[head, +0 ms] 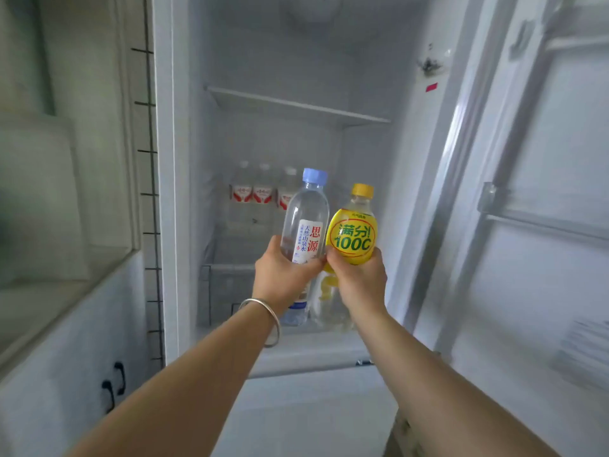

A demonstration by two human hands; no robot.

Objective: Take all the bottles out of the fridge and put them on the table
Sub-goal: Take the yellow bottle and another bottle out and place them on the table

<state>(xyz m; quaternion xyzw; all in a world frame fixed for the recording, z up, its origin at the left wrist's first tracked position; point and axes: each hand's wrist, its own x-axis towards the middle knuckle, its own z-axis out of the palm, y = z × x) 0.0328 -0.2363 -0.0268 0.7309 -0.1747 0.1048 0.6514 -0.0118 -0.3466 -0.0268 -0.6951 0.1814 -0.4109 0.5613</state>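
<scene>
Left hand (283, 275) grips a clear water bottle (306, 216) upright; right hand (357, 275) grips a yellow bottle (352, 239). Three more bottles (262, 189) stand behind, deeper in the fridge (296, 107).

Lower fridge shelf (250, 225): three red-labelled water bottles (262, 189) upright in row at back.

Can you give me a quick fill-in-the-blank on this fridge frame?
1. The left hand grips the water bottle, whose cap is ____.
2. The right hand grips the ____-labelled bottle.
3. At the back of the fridge stand ____ red-labelled bottles.
4. The bracelet sits on the ____ wrist.

Missing words: blue; yellow; three; left
</scene>
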